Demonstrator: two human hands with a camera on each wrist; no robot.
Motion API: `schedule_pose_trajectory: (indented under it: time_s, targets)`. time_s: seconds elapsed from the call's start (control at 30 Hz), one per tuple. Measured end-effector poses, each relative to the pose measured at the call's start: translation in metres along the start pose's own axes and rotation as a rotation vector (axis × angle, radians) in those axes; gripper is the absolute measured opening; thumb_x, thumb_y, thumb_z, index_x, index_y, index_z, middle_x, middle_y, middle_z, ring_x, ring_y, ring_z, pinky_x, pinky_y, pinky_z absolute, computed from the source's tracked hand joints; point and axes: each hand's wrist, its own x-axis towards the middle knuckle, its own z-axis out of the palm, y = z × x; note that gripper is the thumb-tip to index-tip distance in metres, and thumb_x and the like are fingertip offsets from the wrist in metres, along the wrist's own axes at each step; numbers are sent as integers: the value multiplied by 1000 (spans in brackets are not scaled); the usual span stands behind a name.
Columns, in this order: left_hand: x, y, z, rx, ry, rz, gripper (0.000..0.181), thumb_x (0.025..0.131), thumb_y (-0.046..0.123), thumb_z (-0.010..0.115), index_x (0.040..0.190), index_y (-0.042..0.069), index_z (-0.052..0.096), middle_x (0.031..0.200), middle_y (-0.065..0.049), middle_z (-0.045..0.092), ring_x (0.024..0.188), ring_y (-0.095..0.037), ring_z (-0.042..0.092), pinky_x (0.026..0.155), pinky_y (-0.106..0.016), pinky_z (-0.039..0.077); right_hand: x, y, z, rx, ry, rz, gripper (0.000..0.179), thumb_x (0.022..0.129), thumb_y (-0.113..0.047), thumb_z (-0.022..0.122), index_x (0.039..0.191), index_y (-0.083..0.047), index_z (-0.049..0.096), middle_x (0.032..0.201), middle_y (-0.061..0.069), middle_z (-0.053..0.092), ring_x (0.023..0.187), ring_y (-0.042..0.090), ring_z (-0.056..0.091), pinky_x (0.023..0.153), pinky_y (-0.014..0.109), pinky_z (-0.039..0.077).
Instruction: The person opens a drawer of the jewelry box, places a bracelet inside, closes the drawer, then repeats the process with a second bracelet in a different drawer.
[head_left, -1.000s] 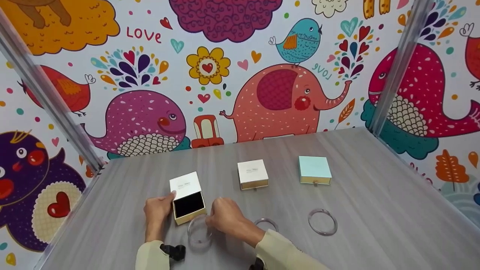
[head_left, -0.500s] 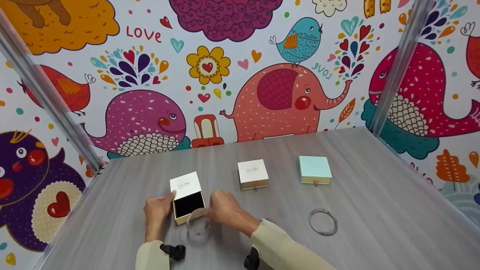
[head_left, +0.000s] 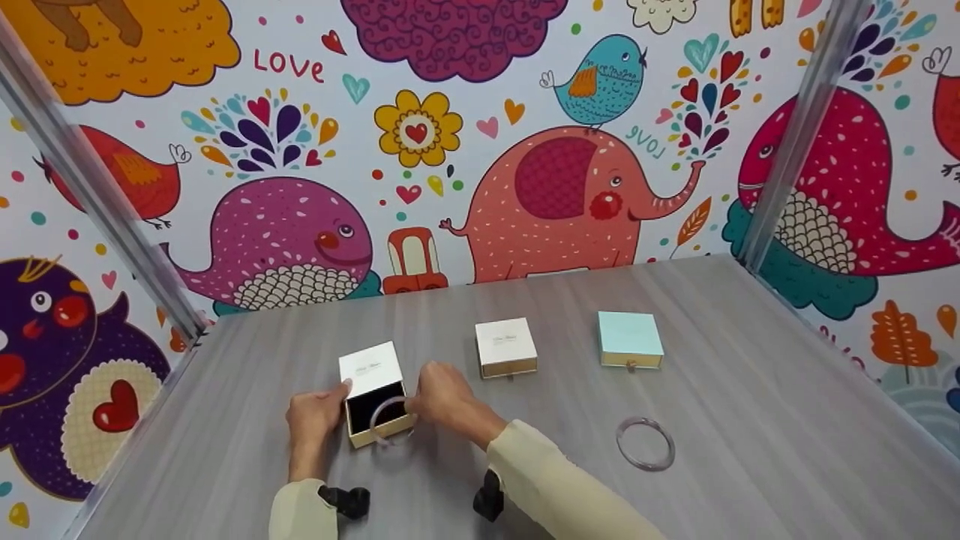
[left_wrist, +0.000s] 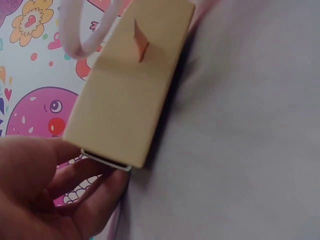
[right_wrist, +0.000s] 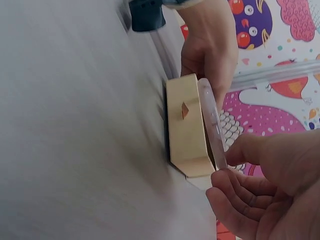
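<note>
A white gift box (head_left: 369,367) with its drawer pulled partly out stands on the left of the table. Dark lining shows inside the gold-sided drawer (left_wrist: 120,90). My left hand (head_left: 313,420) grips the box by its left side, thumb at the top edge. Between thumb and fingers, my right hand (head_left: 445,396) pinches a clear, pale bangle (right_wrist: 212,125) by its right side. That bangle is tilted over the drawer opening, close above its front edge. Whether it touches the lining I cannot tell.
Behind, a shut white box (head_left: 506,346) and a mint-green box (head_left: 630,337) stand on the grey table (head_left: 750,375). Another bangle (head_left: 619,442) lies flat at the right. A patterned wall (head_left: 450,187) and metal posts (head_left: 787,142) bound the table.
My right hand has moved up and forward, bringing the bangle from in front of the box to over its drawer. The right sleeve now covers another bangle on the table. The left hand has stayed put.
</note>
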Motion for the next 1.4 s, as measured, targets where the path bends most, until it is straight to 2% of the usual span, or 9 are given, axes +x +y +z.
schedule_pose_trajectory:
  time_s: [0.27,0.53,0.83,1.0,1.2,1.4]
  targets:
    - [0,0,-2,3,10,0,42,88,40,69,90,-1,79,112,-30,69,104,-48,64,90,-51,52,11,-3,5,-39,13,16,55,78,-9,77,48,-19,32,48,-10,26,49,9,30,46,23,25]
    - [-1,0,0,-11,19,-3,41,87,39,70,86,-1,80,101,-27,74,92,-41,67,78,-42,54,17,-7,8,19,7,80,48,81,-12,80,53,-16,41,55,-6,32,53,11,34,49,24,29]
    - [-2,0,-1,-21,8,0,43,88,38,69,92,-3,79,108,-30,71,99,-45,66,87,-50,53,21,-10,12,33,64,97,52,80,-9,79,52,-16,36,55,-7,29,53,11,31,49,25,27]
    - [-2,0,0,-18,-1,-2,44,88,39,69,95,-4,78,113,-31,68,105,-49,64,91,-52,52,22,-15,15,22,79,107,49,81,-9,79,54,-16,39,56,-8,31,55,10,32,49,24,29]
    - [0,-1,0,1,-1,-1,43,89,39,68,95,-3,78,114,-30,68,106,-49,64,90,-52,52,22,-20,18,-62,111,104,45,79,-14,81,54,-15,44,57,-6,41,57,10,39,53,25,36]
    - [0,0,-1,-2,-9,-8,45,90,39,67,97,-4,78,117,-31,67,108,-49,63,93,-53,51,23,-25,22,-99,161,107,29,76,-14,83,61,-10,58,66,1,64,62,11,50,56,29,46]
